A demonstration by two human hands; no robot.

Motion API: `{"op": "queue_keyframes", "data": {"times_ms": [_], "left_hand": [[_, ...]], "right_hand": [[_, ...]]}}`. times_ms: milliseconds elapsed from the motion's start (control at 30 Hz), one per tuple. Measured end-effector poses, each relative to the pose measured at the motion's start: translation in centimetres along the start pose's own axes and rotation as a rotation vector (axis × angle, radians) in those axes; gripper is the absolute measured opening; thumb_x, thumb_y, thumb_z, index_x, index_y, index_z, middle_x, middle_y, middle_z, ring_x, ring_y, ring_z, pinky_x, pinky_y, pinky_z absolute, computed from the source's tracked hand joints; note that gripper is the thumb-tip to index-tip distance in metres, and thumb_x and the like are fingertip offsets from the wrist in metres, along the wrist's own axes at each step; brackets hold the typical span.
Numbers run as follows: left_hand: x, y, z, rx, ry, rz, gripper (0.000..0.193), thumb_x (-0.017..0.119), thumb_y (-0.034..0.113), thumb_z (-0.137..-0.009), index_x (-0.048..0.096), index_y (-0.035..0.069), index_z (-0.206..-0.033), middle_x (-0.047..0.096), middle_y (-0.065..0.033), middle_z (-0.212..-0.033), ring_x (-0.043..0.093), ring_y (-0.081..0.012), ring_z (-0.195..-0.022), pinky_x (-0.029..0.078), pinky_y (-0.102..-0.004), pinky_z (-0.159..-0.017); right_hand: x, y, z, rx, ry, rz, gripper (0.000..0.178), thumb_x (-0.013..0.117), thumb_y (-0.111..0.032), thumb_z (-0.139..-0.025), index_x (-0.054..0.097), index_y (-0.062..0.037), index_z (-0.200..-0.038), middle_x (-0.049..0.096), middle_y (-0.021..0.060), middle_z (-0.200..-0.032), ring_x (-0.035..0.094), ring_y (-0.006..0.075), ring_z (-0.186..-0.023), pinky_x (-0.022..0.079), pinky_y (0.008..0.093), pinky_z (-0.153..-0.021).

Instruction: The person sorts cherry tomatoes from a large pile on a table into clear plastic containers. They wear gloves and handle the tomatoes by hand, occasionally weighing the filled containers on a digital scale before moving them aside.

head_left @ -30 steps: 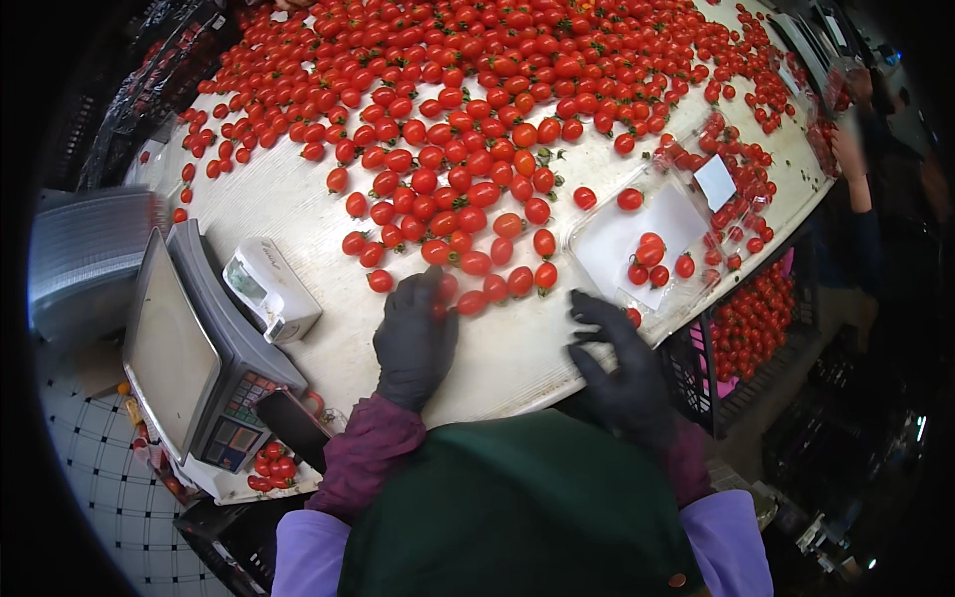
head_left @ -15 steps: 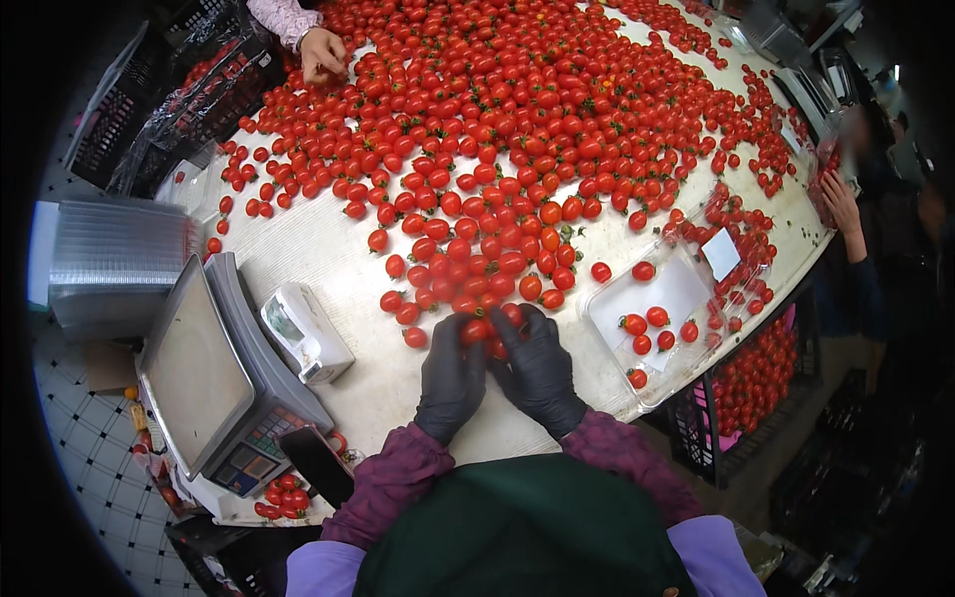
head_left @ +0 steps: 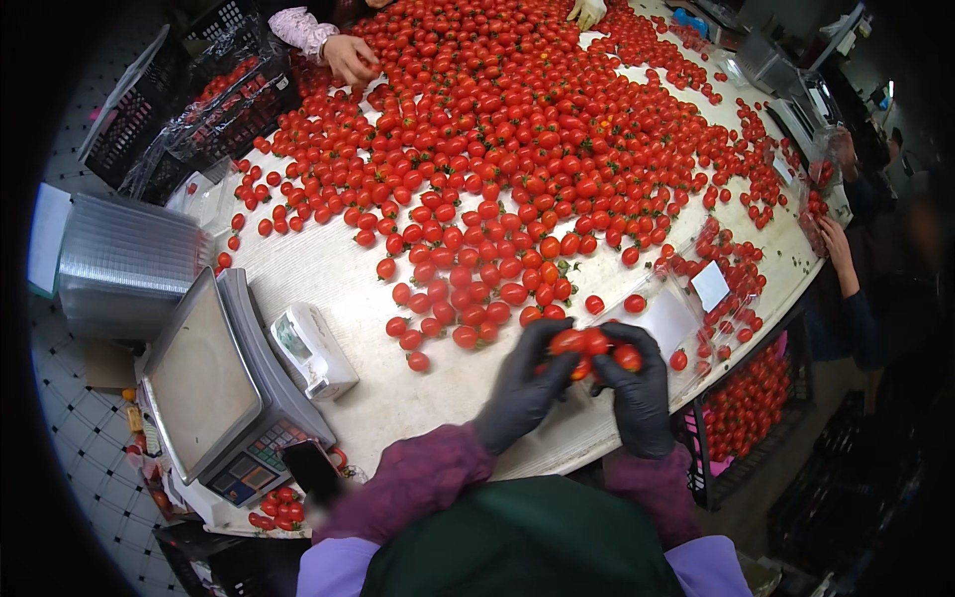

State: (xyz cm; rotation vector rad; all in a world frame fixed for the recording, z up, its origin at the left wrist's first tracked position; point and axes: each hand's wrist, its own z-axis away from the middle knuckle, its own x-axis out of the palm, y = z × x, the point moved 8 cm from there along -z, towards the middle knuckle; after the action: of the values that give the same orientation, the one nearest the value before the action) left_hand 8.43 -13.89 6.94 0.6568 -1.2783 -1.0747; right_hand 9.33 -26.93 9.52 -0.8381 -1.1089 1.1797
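Currently the left hand (head_left: pixel 525 386) and right hand (head_left: pixel 642 398), both dark-gloved, come together around a small cluster of red tomatoes (head_left: pixel 595 341), closed on it from either side. The cluster is above the near right part of the pale surface (head_left: pixel 388 418), and the hands cover part of a clear tray (head_left: pixel 665 316) just beyond them; how much lies in it is hard to tell. Filled clear packs (head_left: pixel 731 279) crowd that tray on its far right side.

Ahead, loose tomatoes (head_left: pixel 517 129) spread into a wide heap that takes up most of the far side. To the left stand a weighing scale (head_left: pixel 204 378), a small white device (head_left: pixel 310 350) just beside it, a dark phone (head_left: pixel 314 472) at its near right corner, and a stack of clear containers (head_left: pixel 129 264) farther left. Against the right edge, lower down, sits a black crate (head_left: pixel 696 468) of tomatoes. Co-workers' hands reach in: a bare one (head_left: pixel 350 60) far left, a pale-gloved one (head_left: pixel 587 12) at the far edge, another (head_left: pixel 838 249) on the right.
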Motion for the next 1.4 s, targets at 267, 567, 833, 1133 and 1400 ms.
{"op": "queue_keyframes", "data": {"times_ms": [267,567,833,1133,1400], "left_hand": [[6.1,1.0,-3.0,0.388,-0.171,-0.565,0.038,0.055,0.006,-0.085,0.047,0.005,-0.123,0.057,-0.0137,-0.109,0.06,-0.0236,-0.094,0.048,-0.032,-0.08],[5.8,1.5,1.3,0.285,-0.126,-0.691,0.055,0.062,-0.001,-0.076,0.043,0.006,-0.127,0.057,-0.0118,-0.111,0.057,-0.0144,-0.071,0.048,-0.0245,-0.062],[-6.9,1.3,0.2,0.079,0.259,-0.084,0.03,0.054,0.001,-0.083,0.051,0.001,-0.112,0.055,-0.0097,-0.108,0.054,-0.0185,-0.099,0.044,-0.0302,-0.085],[-8.5,1.7,2.1,0.204,0.308,-0.389,0.024,0.056,0.003,-0.085,0.054,0.004,-0.108,0.06,-0.006,-0.104,0.053,-0.0085,-0.069,0.044,-0.0223,-0.061],[3.0,2.8,-0.4,0.187,-0.226,-0.26,0.054,0.046,-0.009,-0.084,0.036,0.006,-0.135,0.041,-0.0089,-0.136,0.052,-0.02,-0.111,0.045,-0.0316,-0.087]], "right_hand": [[-7.0,-3.6,1.9,-0.302,0.2,0.744,0.051,0.062,-0.008,-0.083,0.043,-0.0066,-0.13,0.037,0.0104,-0.133,0.04,0.0201,-0.119,0.043,0.0358,-0.092],[-4.4,1.2,2.7,0.095,0.013,-0.052,0.034,0.06,0.0,-0.08,0.051,-0.0009,-0.113,0.058,0.0076,-0.097,0.056,0.013,-0.082,0.048,0.0268,-0.07],[-3.0,0.8,2.8,-0.01,-0.018,-0.16,0.032,0.058,0.004,-0.081,0.053,-0.0008,-0.112,0.058,0.0132,-0.11,0.059,0.0195,-0.094,0.051,0.0328,-0.081],[-3.1,1.4,3.4,-0.022,-0.037,-0.135,0.027,0.058,0.002,-0.083,0.054,-0.0013,-0.109,0.059,0.0115,-0.106,0.06,0.0191,-0.092,0.052,0.0321,-0.079],[-3.2,3.0,5.7,0.062,-0.11,-0.091,0.029,0.06,0.003,-0.082,0.051,-0.0015,-0.109,0.056,0.0093,-0.108,0.057,0.0183,-0.1,0.049,0.0313,-0.084]]}}
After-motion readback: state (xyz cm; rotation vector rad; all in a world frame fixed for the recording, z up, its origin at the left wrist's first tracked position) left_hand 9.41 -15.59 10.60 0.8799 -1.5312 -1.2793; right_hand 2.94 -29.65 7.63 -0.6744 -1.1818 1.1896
